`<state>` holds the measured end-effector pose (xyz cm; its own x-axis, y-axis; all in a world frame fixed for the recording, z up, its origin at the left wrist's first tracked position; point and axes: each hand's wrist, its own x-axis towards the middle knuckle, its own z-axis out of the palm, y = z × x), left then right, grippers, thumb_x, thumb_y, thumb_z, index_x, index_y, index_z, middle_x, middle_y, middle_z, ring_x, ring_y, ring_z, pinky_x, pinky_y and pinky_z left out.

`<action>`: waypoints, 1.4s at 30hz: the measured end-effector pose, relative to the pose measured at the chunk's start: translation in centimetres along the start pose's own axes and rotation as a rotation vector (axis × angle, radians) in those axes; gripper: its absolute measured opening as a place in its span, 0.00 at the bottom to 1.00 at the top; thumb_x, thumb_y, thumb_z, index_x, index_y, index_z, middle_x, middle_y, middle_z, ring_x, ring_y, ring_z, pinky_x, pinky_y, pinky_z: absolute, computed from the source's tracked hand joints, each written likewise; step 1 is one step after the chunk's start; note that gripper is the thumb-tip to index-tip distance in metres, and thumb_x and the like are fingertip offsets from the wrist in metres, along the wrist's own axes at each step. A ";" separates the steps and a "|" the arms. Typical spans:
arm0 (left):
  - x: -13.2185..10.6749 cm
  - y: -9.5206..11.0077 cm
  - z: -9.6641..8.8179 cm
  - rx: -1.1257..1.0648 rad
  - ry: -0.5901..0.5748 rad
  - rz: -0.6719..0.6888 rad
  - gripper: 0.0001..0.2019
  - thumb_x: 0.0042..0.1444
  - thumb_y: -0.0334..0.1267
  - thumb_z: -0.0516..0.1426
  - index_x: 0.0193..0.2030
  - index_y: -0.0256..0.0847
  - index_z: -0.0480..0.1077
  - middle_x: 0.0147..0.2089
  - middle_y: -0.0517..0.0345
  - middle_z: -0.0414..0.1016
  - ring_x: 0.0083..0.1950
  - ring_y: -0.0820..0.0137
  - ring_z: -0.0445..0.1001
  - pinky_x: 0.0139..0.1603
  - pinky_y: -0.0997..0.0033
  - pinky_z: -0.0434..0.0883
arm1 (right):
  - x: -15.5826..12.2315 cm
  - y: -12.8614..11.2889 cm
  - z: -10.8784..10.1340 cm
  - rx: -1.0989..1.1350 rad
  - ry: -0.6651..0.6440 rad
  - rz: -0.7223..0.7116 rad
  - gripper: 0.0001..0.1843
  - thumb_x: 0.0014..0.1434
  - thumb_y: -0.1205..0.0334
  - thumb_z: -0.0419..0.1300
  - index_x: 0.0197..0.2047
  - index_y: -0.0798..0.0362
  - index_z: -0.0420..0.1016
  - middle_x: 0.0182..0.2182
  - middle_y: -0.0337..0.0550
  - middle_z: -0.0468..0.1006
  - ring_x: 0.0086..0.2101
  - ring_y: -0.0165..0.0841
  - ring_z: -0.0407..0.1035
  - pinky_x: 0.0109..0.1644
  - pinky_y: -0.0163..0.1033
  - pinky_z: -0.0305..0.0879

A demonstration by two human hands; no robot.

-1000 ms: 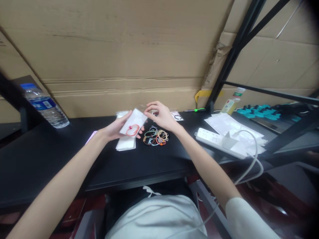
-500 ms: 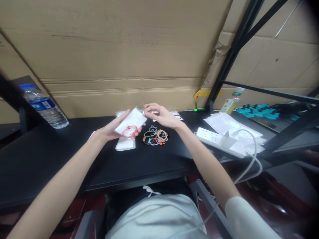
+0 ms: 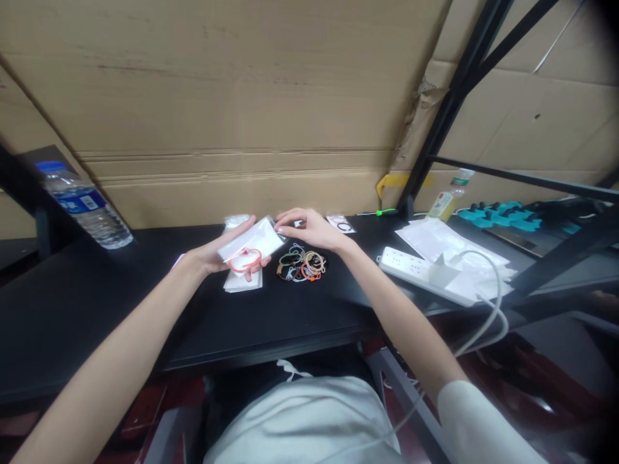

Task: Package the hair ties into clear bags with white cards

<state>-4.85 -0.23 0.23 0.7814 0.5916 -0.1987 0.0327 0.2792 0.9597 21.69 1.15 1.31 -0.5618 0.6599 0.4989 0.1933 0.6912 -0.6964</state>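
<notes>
My left hand (image 3: 217, 251) grips a clear plastic bag (image 3: 267, 239) with a white card inside, tilted over the table. A red cord loop (image 3: 244, 260), which looks like a hair tie, shows at the bag's lower left. The thumb lies along its upper edge and the fingers support it from beneath. At the bag's right end, my right hand (image 3: 309, 227) has its thumb and fingertips closed on the edge. Just below is a pile of mixed-colour hair ties (image 3: 302, 264). Partly under my left hand lies a stack of white cards (image 3: 242, 281).
Behind the held bag lie other plastic bags (image 3: 236, 221), and a bagged dark loop (image 3: 342, 223) is at the back. A water bottle (image 3: 87, 205) leans at left. A power strip (image 3: 425, 274), its cable and white sheets (image 3: 449, 241) occupy the right, beside a black metal frame.
The bag in my left hand has tipped flatter and shifted slightly left and down. My right hand has moved slightly down, staying at the bag's right end.
</notes>
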 end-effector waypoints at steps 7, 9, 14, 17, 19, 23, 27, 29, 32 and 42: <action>0.2 0.0 -0.3 0.029 0.029 -0.015 0.40 0.66 0.72 0.46 0.42 0.35 0.81 0.32 0.39 0.83 0.24 0.61 0.79 0.23 0.64 0.77 | -0.3 1.5 0.5 0.159 -0.094 0.169 0.13 0.58 0.48 0.73 0.42 0.44 0.88 0.51 0.43 0.85 0.52 0.41 0.77 0.63 0.51 0.70; 0.3 0.0 -0.5 0.039 0.018 -0.004 0.41 0.66 0.73 0.45 0.39 0.34 0.80 0.32 0.38 0.83 0.23 0.62 0.78 0.22 0.65 0.75 | -0.5 1.5 0.6 0.188 -0.128 0.209 0.11 0.57 0.48 0.73 0.39 0.45 0.88 0.47 0.42 0.86 0.48 0.39 0.78 0.60 0.49 0.71; 0.2 0.6 -0.6 0.034 0.171 0.203 0.16 0.67 0.50 0.60 0.39 0.38 0.79 0.33 0.45 0.82 0.26 0.67 0.77 0.26 0.69 0.75 | -0.4 2.4 0.8 0.344 -0.145 0.339 0.12 0.55 0.49 0.75 0.38 0.45 0.88 0.41 0.42 0.85 0.43 0.37 0.77 0.54 0.47 0.75; 0.1 0.8 -0.2 0.075 0.324 0.355 0.08 0.60 0.39 0.67 0.45 0.40 0.79 0.39 0.49 0.82 0.35 0.68 0.79 0.35 0.69 0.78 | -0.2 3.2 0.8 0.483 -0.094 0.414 0.13 0.54 0.49 0.76 0.40 0.45 0.88 0.46 0.45 0.84 0.46 0.36 0.77 0.55 0.45 0.77; 0.0 0.8 0.2 0.180 0.373 0.406 0.16 0.56 0.36 0.71 0.51 0.41 0.79 0.48 0.48 0.81 0.45 0.65 0.80 0.42 0.68 0.79 | -0.1 3.6 0.9 0.535 -0.077 0.436 0.13 0.54 0.49 0.76 0.40 0.46 0.88 0.48 0.46 0.84 0.46 0.35 0.78 0.53 0.44 0.79; 0.0 0.6 0.7 0.301 0.419 0.482 0.37 0.53 0.36 0.73 0.69 0.49 0.70 0.56 0.49 0.78 0.54 0.62 0.78 0.51 0.65 0.78 | -0.1 3.6 1.2 0.538 -0.088 0.446 0.12 0.56 0.51 0.76 0.40 0.47 0.88 0.46 0.48 0.84 0.44 0.37 0.78 0.51 0.46 0.81; 0.2 0.5 0.3 0.328 0.501 0.514 0.43 0.51 0.37 0.74 0.73 0.47 0.67 0.53 0.49 0.79 0.51 0.62 0.79 0.53 0.64 0.77 | 0.0 3.5 1.4 0.538 -0.101 0.470 0.12 0.55 0.51 0.77 0.41 0.46 0.88 0.48 0.47 0.85 0.45 0.36 0.78 0.52 0.44 0.80; 0.3 0.5 0.0 0.339 0.521 0.520 0.42 0.50 0.37 0.75 0.72 0.46 0.68 0.53 0.49 0.79 0.51 0.62 0.79 0.53 0.64 0.77 | 0.0 3.7 1.4 0.536 -0.104 0.485 0.12 0.54 0.51 0.77 0.39 0.46 0.88 0.47 0.46 0.85 0.44 0.35 0.78 0.52 0.42 0.80; 0.3 0.6 -0.3 0.329 0.538 0.518 0.41 0.50 0.38 0.75 0.71 0.46 0.69 0.54 0.48 0.80 0.48 0.63 0.80 0.50 0.66 0.78 | -0.1 3.8 1.0 0.531 -0.101 0.497 0.11 0.53 0.51 0.78 0.38 0.46 0.88 0.45 0.45 0.85 0.43 0.35 0.78 0.49 0.41 0.80; -0.1 1.2 -0.5 0.234 0.557 0.602 0.31 0.49 0.39 0.76 0.61 0.55 0.78 0.59 0.55 0.76 0.53 0.65 0.78 0.51 0.70 0.79 | -0.7 3.4 -1.4 0.409 -0.117 0.563 0.15 0.56 0.50 0.76 0.42 0.49 0.87 0.49 0.45 0.83 0.48 0.35 0.74 0.52 0.36 0.75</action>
<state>-5.20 0.41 1.36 0.2881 0.8920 0.3483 -0.1137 -0.3293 0.9374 23.82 3.42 -0.66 -0.5524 0.8328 -0.0374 0.1753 0.0722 -0.9819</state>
